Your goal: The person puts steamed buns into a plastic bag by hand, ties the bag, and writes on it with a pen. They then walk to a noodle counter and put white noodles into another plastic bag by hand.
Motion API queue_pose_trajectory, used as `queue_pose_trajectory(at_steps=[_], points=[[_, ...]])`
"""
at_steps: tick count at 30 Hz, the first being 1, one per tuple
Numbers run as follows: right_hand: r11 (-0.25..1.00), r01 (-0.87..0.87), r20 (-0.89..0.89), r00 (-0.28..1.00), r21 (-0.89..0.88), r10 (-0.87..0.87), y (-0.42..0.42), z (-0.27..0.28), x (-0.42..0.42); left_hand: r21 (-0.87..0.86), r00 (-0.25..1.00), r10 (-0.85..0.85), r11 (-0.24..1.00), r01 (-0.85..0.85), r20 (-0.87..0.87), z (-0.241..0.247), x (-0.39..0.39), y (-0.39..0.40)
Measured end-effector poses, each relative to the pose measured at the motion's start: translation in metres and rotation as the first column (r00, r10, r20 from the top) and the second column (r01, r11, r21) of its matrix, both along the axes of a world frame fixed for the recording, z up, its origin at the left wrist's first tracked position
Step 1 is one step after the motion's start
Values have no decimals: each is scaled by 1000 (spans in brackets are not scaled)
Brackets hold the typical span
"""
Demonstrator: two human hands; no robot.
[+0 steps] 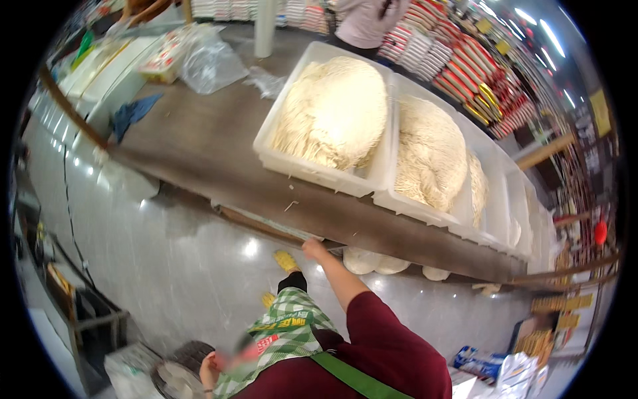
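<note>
My right hand reaches down to the near edge of a long brown counter. Its curled fingers are at the end of a drawer-like panel under the counter top, and they seem to grip it. At the lower left, my left hand is bent beside my green checked apron. A blurred red patch lies by its fingers, so what it holds is unclear. On the counter, white plastic bins hold a large heap of pale noodles and a second noodle heap.
A clear plastic bag and a blue cloth lie on the counter's left part. Filled pale bags sit below the counter. Beyond the bins stands a person near stacked sacks. A round container stands at lower left.
</note>
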State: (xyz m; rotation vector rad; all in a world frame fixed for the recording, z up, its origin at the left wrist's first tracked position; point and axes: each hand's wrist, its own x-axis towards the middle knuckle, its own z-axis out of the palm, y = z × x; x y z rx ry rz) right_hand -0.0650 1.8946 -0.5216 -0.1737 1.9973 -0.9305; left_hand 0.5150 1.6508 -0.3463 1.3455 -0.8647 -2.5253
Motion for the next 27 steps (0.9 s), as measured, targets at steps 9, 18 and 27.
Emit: queue_pose_trajectory(at_steps=[9,18,27], points=[[966,119,-778,573,-231,-257,-33,359,-54,-415,948,-287,852,319,138,-64,-155,-78],[904,352,-949,278,243,147,16,342,-402,-373,948,-254,875,309,191,-42,-333,-165],[807,256,-805,446,533,391,-1,356,-573,-569,586,-184,-578,585,789,-52,-339,-197]])
